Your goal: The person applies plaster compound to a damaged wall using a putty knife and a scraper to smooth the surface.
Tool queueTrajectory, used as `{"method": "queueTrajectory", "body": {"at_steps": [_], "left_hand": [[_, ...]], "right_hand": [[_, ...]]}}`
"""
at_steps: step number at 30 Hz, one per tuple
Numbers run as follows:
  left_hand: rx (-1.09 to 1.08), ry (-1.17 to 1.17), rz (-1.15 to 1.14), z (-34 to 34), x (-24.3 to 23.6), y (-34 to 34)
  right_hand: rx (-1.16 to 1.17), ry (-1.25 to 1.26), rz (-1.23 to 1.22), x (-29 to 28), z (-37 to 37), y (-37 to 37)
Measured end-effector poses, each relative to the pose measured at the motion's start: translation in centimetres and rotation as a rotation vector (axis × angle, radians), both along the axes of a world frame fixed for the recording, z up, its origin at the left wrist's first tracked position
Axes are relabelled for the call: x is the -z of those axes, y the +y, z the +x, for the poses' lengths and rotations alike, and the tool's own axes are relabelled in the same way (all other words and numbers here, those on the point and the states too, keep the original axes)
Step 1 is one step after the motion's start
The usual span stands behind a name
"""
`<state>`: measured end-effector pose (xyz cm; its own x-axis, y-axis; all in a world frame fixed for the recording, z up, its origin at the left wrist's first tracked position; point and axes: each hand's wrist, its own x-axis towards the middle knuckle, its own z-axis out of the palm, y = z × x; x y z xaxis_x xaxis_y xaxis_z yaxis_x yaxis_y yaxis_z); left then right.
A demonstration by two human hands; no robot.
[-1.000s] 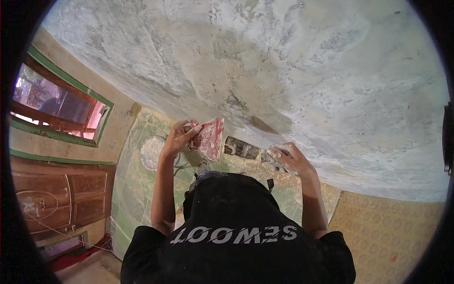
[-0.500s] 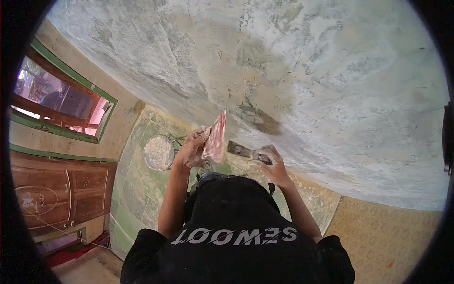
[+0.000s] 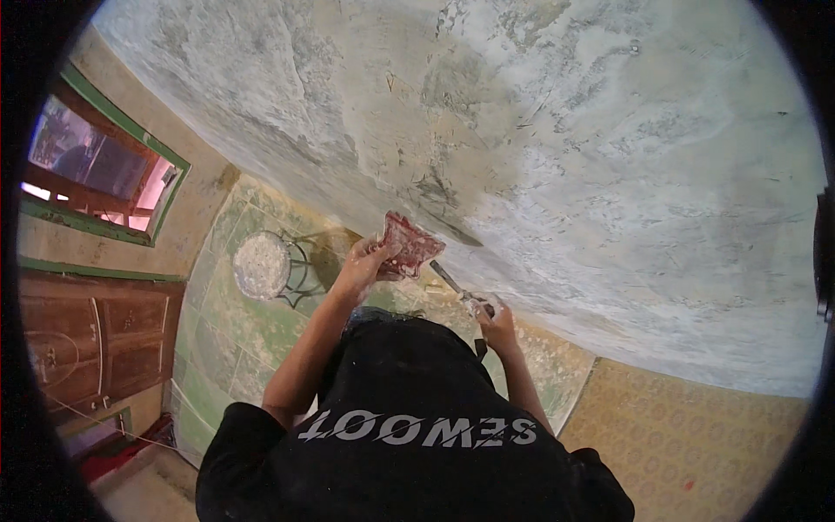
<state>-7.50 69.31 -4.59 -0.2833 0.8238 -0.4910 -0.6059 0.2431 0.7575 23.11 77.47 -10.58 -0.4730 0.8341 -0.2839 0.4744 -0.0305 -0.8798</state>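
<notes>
My left hand [image 3: 357, 271], dusted white, grips a flat red sheet [image 3: 409, 247] with ragged edges and whitish paste smeared over it; what it is made of I cannot tell. Closed round a handle, my right hand [image 3: 499, 327] holds a putty knife [image 3: 447, 277] smeared with pale paste. Its narrow dark blade points up and left, its tip close to the right edge of the red sheet. Beyond both hands rises the wall [image 3: 626, 191], coated in patchy grey and white filler with a darker damp-looking area.
A round stool [image 3: 262, 265] with a white-crusted seat and thin metal legs stands left of my left hand. Green tiles [image 3: 228, 335] with white splashes cover the floor there. A yellowish patterned floor covering [image 3: 687, 444] lies right. Brown wooden doors [image 3: 130, 335] and a green-framed window [image 3: 100, 165] are at left.
The red sheet has turned from nearly edge-on to showing its broad face. The putty knife has swung from nearly level to a steeper slant, its tip now by the sheet. My view has shifted slightly.
</notes>
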Motion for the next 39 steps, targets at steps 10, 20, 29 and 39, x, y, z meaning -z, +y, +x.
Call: {"method": "queueTrajectory", "body": {"at_steps": [10,20,29,39], "left_hand": [[-0.22,0.063,0.134,2.4,-2.8,5.4],[-0.316,0.317,0.515,7.2,-14.5,1.7],[-0.171,0.078,0.305,7.4,-4.9,-2.7],[0.307,0.4,0.261,0.2,-6.5,-5.8]], "right_hand": [[0.033,0.074,0.111,-1.1,2.0,1.7],[0.004,0.035,0.408,0.0,4.5,1.3],[-0.207,0.485,-0.268,-5.4,-1.3,0.6],[-0.344,0.41,-0.422,-5.0,-12.5,-3.3]]}}
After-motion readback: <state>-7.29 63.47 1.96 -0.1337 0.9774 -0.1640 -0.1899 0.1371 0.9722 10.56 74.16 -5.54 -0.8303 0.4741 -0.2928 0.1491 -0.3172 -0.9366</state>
